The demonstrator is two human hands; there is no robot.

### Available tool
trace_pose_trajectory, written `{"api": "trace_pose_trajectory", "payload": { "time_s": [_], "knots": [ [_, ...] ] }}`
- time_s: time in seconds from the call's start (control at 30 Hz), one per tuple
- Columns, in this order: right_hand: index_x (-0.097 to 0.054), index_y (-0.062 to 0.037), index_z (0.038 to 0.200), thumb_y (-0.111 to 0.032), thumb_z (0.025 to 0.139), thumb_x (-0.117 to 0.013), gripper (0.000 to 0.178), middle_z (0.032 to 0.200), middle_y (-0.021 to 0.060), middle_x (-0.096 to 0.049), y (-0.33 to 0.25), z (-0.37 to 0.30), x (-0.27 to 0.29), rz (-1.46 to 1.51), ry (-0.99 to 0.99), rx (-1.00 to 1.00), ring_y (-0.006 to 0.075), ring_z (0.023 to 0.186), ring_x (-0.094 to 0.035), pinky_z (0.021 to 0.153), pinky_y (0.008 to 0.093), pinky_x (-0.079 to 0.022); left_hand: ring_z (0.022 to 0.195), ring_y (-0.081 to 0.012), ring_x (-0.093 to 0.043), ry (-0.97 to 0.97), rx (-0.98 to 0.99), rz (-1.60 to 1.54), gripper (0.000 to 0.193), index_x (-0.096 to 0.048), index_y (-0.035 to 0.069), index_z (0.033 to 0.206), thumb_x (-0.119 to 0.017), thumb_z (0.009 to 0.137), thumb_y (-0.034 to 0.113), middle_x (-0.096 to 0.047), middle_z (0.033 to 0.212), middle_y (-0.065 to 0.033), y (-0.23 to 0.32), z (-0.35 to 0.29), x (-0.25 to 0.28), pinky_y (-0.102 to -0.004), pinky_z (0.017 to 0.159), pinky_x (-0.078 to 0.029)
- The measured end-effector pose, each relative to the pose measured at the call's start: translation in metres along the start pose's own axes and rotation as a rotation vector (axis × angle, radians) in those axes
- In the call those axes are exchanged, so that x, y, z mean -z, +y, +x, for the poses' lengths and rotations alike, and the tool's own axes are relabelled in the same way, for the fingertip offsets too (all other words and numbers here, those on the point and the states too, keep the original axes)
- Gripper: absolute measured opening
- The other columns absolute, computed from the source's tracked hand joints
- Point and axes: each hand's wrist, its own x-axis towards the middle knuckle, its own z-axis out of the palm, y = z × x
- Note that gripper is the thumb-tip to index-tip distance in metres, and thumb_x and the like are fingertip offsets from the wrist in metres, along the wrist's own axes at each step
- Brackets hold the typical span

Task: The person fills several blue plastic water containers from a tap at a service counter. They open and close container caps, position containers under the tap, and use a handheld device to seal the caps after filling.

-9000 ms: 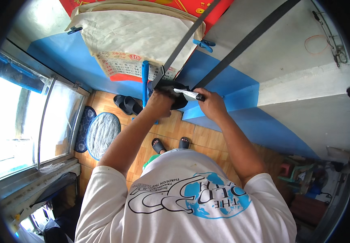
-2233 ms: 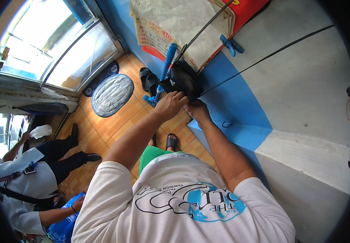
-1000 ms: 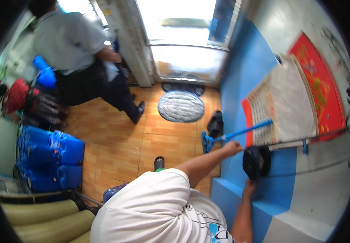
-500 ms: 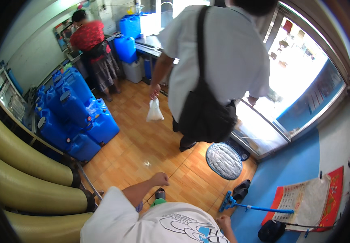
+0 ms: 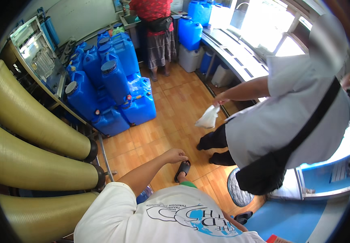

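My left hand hangs in front of me over the tiled floor, just above a black slipper on my foot. Its fingers are loosely curled together, and I see nothing in them. Only a strip of my right forearm shows past my white printed shirt; that hand is out of sight. At the right stands a person in a light grey shirt, carrying a small white plastic bag and a black shoulder bag.
Blue water jugs are grouped at the left, beside long tan cylinders. Another person in a red top stands at a sink behind. A metal counter runs under the window. A round grey mat and dark slippers lie right.
My view has swung right to left, so the room appears shifted rightward. The person in grey has turned, with face toward the counter side. My right hand has gone out of view.
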Motion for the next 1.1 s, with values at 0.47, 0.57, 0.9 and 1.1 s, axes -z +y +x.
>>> {"api": "trace_pose_trajectory", "payload": {
  "time_s": [0.47, 0.57, 0.9, 1.1],
  "knots": [
    [-0.071, -0.0019, 0.096, -0.030, 0.084, -0.063, 0.031, 0.085, 0.0173, -0.070, -0.357, 0.189, 0.141, -0.074, -0.068, 0.313, 0.0265, 0.084, -0.069, 0.076, 0.0356, -0.053, 0.063, -0.0172, -0.062, -0.134, 0.472, -0.279, 0.032, -0.071, 0.009, 0.092, -0.070, 0.077, 0.037, -0.069, 0.074, -0.0068, -0.224, -0.005, 0.036, -0.0330, 0.057, -0.051],
    [-0.071, -0.0020, 0.096, -0.030, 0.084, -0.064, 0.031, 0.086, 0.0173, -0.070, -0.413, 0.205, 0.143, -0.027, -0.064, 0.339, 0.0266, 0.084, -0.068, 0.076, 0.0357, -0.053, 0.065, -0.0146, -0.062, -0.173, 0.560, -0.352, 0.026, -0.072, 0.011, 0.087, -0.073, 0.075, 0.034, -0.068, 0.074, -0.0076, -0.220, 0.033, 0.084, -0.0307, 0.056, -0.049],
    [-0.070, -0.0022, 0.096, -0.030, 0.083, -0.064, 0.031, 0.088, 0.0172, -0.070, -0.469, 0.210, 0.082, 0.024, -0.106, 0.089, 0.0266, 0.084, -0.068, 0.077, 0.0362, -0.053, 0.073, -0.0165, -0.064, -0.398, 0.529, -0.253, 0.032, -0.072, 0.009, 0.092, -0.073, 0.075, 0.036, -0.069, 0.083, -0.0080, -0.275, 0.143, 0.235, -0.0332, 0.062, -0.050],
    [-0.070, -0.0023, 0.096, -0.030, 0.083, -0.064, 0.032, 0.090, 0.0171, -0.069, -0.494, 0.215, 0.065, 0.157, -0.097, -0.031, 0.0267, 0.085, -0.067, 0.078, 0.0366, -0.053, 0.074, -0.0172, -0.064, -0.443, 0.523, -0.229, 0.034, -0.072, 0.009, 0.094, -0.073, 0.075, 0.036, -0.069, 0.084, -0.0080, -0.294, 0.178, 0.290, -0.0338, 0.063, -0.050]
  ]
}}
